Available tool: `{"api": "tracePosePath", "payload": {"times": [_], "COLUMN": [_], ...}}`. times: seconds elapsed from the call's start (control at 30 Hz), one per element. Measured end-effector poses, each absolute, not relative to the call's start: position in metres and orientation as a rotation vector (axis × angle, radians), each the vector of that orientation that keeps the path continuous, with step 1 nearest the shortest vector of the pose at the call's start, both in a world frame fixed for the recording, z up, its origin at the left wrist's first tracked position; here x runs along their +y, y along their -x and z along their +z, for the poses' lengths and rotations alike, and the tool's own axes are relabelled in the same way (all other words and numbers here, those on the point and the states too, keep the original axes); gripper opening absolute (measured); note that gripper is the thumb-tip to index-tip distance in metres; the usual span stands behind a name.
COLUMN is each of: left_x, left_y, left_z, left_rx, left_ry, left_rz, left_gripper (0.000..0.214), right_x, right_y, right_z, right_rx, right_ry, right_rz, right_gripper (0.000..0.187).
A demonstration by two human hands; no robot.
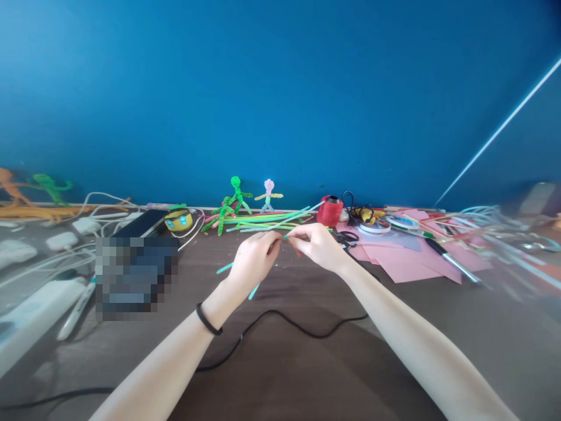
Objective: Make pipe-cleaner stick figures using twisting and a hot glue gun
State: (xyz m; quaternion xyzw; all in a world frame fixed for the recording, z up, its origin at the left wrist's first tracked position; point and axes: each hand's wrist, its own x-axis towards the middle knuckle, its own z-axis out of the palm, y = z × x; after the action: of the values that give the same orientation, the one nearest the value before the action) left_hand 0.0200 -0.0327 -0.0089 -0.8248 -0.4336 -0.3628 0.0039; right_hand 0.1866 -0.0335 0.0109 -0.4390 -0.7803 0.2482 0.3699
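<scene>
Blue wall [280,105] is filling your background. Brown counter [280,386] is carrying everything; black cord [276,311] is snaking across its near side. Pink sheets [403,263] are lying off to your right. Your left hand [254,254] and right hand [318,245] are meeting at centre, nearly touching. Just beyond, bundle of green and pale stems [280,219] is lying flat, red spool [329,213] sitting near its right end. Green figure [236,192] and pink-headed figure [269,196] are standing near the wall. Smallest: teal stem [284,237] is spanning the gap between your hands; both grips are pinching it. Two teal ends [254,290] are showing past your left hand; can't tell if they're the same piece. Judging by pose, you're working the stem, probably bending or twisting. Next move should be calling for a firm left pinch and fine right-finger control.
</scene>
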Motion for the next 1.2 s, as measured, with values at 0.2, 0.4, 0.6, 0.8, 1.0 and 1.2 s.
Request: {"api": "tracePosePath", "payload": {"times": [0.2,0.4,0.6,0.8,1.0,1.2], "left_x": [-0.037,-0.035,-0.037,-0.042,-0.045,-0.050], "left_y": [-0.022,-0.022,-0.022,-0.023,-0.021,-0.023], "left_z": [0.001,-0.001,-0.001,0.005,0.005,0.014], "left_rx": [-1.654,-1.693,-1.517,-1.540,-1.372,-1.527], "left_ry": [2.743,2.766,2.699,2.648,2.472,2.527], "left_rz": [-1.318,-1.361,-1.253,-1.293,-1.186,-1.232], "left_gripper": [0.017,0.014,0.016,0.013,0.021,0.020], "right_x": [-0.038,-0.037,-0.038,-0.040,-0.038,-0.047], "right_y": [-0.181,-0.180,-0.177,-0.179,-0.182,-0.177], "right_z": [0.010,0.006,0.012,0.017,0.019,0.023], "right_rx": [-2.058,-2.051,-2.031,-1.951,-1.792,-1.846], "right_ry": [1.089,1.090,1.166,1.134,1.055,1.068], "right_rz": [0.285,0.270,0.495,0.770,1.131,0.857], "right_gripper": [0.019,0.019,0.018,0.024,0.022,0.017]}}
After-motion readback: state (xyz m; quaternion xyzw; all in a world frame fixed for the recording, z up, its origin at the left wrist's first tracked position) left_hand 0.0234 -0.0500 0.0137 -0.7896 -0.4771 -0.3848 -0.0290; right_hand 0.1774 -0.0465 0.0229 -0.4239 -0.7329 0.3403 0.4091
